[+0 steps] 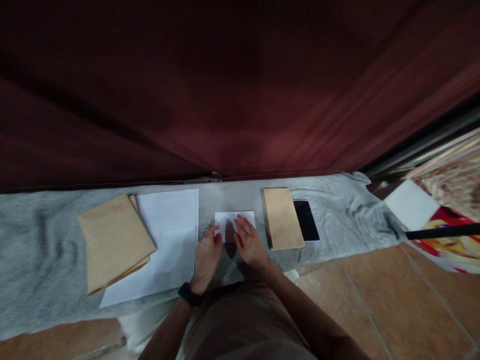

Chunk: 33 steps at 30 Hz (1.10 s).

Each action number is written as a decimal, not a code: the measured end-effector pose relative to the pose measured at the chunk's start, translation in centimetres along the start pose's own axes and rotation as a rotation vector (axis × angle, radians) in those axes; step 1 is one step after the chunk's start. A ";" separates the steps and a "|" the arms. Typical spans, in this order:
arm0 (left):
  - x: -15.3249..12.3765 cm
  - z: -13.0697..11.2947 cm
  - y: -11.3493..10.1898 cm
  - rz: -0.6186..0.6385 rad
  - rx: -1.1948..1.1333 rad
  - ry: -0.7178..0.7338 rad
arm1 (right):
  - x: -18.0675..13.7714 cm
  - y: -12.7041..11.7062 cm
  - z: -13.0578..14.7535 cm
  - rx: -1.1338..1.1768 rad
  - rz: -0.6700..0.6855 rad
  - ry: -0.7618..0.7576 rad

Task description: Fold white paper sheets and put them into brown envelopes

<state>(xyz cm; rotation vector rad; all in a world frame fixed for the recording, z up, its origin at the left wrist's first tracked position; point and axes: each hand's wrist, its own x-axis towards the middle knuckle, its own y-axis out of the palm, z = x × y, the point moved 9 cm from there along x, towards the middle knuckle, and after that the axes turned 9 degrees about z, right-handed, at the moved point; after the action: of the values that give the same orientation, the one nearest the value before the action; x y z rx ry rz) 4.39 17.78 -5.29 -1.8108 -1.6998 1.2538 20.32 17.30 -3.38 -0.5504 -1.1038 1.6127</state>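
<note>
A small white sheet of paper (pixel 224 218), perhaps folded, lies on the grey cloth in front of me. My right hand (pixel 249 244) rests on its right part with the fingers stretched out flat. At the paper's left edge is my left hand (pixel 208 251), its thumb and forefinger slightly apart and its other fingers partly hidden. Left of it, large white sheets (pixel 176 240) are spread out, partly covered by a stack of brown envelopes (pixel 116 240). Right of my right hand lies another stack of brown envelopes (pixel 284 220).
The grey cloth (pixel 339 220) covers a long narrow surface. A dark-screened phone or tablet (pixel 308 220) lies partly under the right-hand envelopes. Dark red fabric (pixel 232 110) rises behind the surface. At right are a white card (pixel 411 204), a black bar (pixel 442 231) and tiled floor (pixel 405 295).
</note>
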 end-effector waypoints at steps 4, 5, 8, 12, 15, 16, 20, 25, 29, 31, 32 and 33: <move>-0.2 -0.5 -0.4 0.024 0.071 -0.006 | -0.2 1.3 0.5 -0.131 0.028 0.049; -0.3 -0.7 -0.6 0.036 0.117 -0.008 | -0.3 1.3 0.4 -0.152 0.022 0.061; -1.0 -1.4 -1.4 0.017 0.305 0.001 | -0.5 0.9 -0.1 -0.197 -0.008 0.082; -1.9 -4.3 -1.8 -0.145 0.467 0.224 | -0.7 0.9 -0.7 -0.237 -0.005 0.064; -2.1 -7.3 0.4 -0.156 0.427 0.549 | -0.8 1.4 -1.1 -0.254 0.012 0.043; -2.0 -8.0 1.3 -0.135 0.406 0.642 | -0.8 1.5 -1.2 -0.258 0.018 0.041; -0.5 -8.1 3.8 -0.074 0.421 0.716 | -0.7 1.8 -1.5 -0.275 0.023 0.059; 0.6 -5.6 3.0 -0.140 0.441 0.603 | -1.0 0.9 -1.6 -0.261 -0.057 0.089; 1.2 -3.9 1.4 -0.234 0.382 0.519 | -1.2 0.3 -1.7 -0.260 -0.079 0.129; 1.5 -3.8 0.8 -0.249 0.365 0.528 | -1.2 0.2 -1.7 -0.266 -0.072 0.135; 1.7 -3.9 0.5 -0.248 0.367 0.535 | -1.2 0.2 -1.7 -0.268 -0.069 0.136; 2.0 -4.0 0.3 -0.244 0.375 0.538 | -1.1 0.1 -1.7 -0.270 -0.065 0.135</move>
<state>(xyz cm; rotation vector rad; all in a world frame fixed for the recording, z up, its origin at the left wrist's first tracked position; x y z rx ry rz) 7.47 20.80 -4.03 -1.4865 -1.2416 0.8153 21.99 16.93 -4.49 -0.7811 -1.2327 1.3584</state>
